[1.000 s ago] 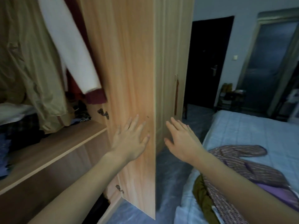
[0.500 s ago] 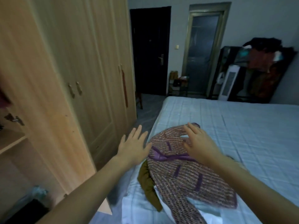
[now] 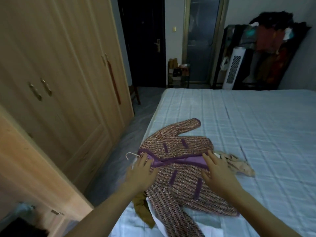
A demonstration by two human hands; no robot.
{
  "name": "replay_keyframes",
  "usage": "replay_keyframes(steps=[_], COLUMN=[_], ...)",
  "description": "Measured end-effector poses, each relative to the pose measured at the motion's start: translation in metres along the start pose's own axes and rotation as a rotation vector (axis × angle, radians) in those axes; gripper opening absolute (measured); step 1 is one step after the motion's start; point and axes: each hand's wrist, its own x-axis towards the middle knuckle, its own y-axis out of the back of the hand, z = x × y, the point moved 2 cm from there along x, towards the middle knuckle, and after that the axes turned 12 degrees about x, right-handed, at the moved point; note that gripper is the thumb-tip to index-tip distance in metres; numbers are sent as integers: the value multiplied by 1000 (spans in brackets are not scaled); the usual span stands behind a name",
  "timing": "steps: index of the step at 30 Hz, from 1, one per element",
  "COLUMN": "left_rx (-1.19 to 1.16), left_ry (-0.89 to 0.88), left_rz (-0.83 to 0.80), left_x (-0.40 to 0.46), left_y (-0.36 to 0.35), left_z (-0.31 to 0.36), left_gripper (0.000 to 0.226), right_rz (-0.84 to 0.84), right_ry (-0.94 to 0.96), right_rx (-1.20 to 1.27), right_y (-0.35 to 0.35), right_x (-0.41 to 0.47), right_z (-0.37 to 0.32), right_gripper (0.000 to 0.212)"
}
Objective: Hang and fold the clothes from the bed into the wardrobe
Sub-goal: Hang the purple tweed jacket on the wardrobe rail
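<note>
Far left, an open wardrobe door (image 3: 34,168) in pale wood, edge-on to the camera, with the closed wardrobe doors (image 3: 71,69) and their metal handles beyond. Below it, a dark garment (image 3: 18,228) in the bottom corner. On the near edge of the bed (image 3: 256,125), spread flat, a purple-trimmed tweed jacket (image 3: 179,168), collar toward the wardrobe, one sleeve reaching up the mattress, the other trailing down toward the camera. At the collar, the wire hook of a hanger (image 3: 130,154) poking out over the bed's edge. Left hand (image 3: 141,171) flat on the jacket near the collar, fingers straight and spread, tips by the hanger's hook. Right hand (image 3: 216,170) also laid flat, fingers extended, on the jacket's purple front edge. Tucked under the jacket, an olive-brown garment (image 3: 142,211) and a white one (image 3: 210,224). Just right of the jacket, a crumpled pale floral garment (image 3: 237,165). Against the back wall, a white tower fan (image 3: 233,69) beside a rack heaped with dark clothes (image 3: 277,48).
</note>
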Motion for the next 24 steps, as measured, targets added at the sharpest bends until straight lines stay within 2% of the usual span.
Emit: replay_keyframes(steps=[10,14,18,24], left_rx=[-81,-139,-314,-365], left_ry=[79,113,212,338], left_rz=[-174,-169,-265,-282], left_x=[145,196,238,290], left_y=[-50,-67,-104,-202], left_z=[-33,-44,-61,-90], left_gripper=[67,69,68,75], right_rz=[-93,-146,-267,-481], right_ry=[11,6,18,61], right_rx=[17,6,-11,-33], right_y=[-67,-103,-153,-248], right_x=[132,186,231,286], right_z=[12,17,29,59], right_gripper=[69,68,73,85])
